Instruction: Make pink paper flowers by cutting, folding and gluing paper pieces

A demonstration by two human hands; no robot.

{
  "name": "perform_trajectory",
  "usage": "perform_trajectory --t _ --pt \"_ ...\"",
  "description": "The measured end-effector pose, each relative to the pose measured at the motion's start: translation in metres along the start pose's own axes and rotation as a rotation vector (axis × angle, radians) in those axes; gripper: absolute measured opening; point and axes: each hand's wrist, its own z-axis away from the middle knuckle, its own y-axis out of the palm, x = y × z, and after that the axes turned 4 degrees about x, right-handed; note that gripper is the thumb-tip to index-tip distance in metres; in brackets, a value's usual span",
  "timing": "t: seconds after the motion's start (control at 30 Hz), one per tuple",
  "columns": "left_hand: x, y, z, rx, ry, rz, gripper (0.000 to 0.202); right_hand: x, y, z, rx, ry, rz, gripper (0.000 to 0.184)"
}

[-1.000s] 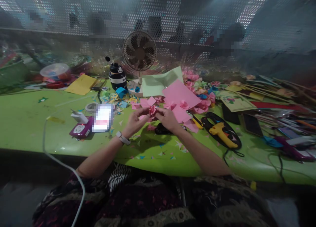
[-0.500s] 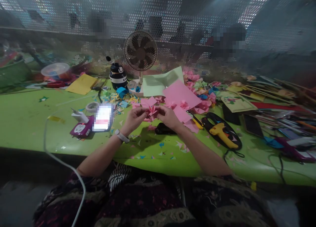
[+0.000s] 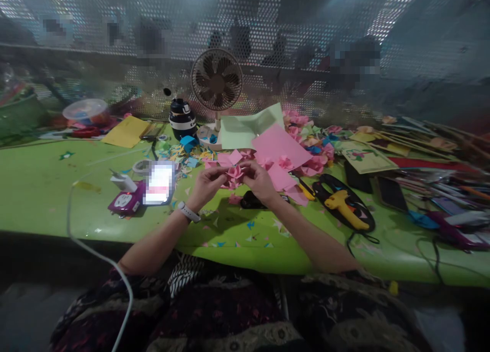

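Left hand + right hand both pinching pink paper flower above green table; glue gun right.

Below the fan: pink paper flower partly covered by left hand and right hand; folds unresolvable.

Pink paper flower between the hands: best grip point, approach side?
Pinch the pink paper flower at its outer edges, coming in from both sides, where the left hand and right hand meet it. Its thin folded petals sit in the middle; pressing there would likely crush them.
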Motion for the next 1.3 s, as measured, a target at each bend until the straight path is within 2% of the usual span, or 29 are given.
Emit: perform_trajectory --t 0.13,0.33,0.53,0.63,0.83,1.03,1.3 --pt "0.001 0.001 -0.001 -0.014 -0.035 0.06 0.024 0.0 0.003 0.002 -0.018 0.016 -0.032 0.032" --pt "0.005 -0.001 -0.002 -0.025 -0.101 0.117 0.021 0.007 0.006 0.005 0.008 0.051 -0.063 0.022" --pt "0.005 0.0 -0.002 0.059 -0.135 0.117 0.034 0.01 0.008 0.006 -0.023 0.127 -0.103 0.027" --pt "0.008 -0.001 -0.003 0.028 -0.148 0.105 0.032 0.01 0.009 0.005 -0.033 0.155 -0.107 0.024" --pt "0.012 -0.003 -0.004 0.022 -0.166 0.076 0.029 0.012 0.01 0.005 -0.02 0.12 -0.095 0.018" --pt "0.012 -0.003 -0.004 0.028 -0.16 0.079 0.032 0.012 0.008 0.005 -0.064 0.147 -0.091 0.031" --pt "0.012 -0.001 -0.003 0.042 -0.144 0.074 0.033 0.014 0.01 0.007 -0.036 0.084 -0.07 0.009"
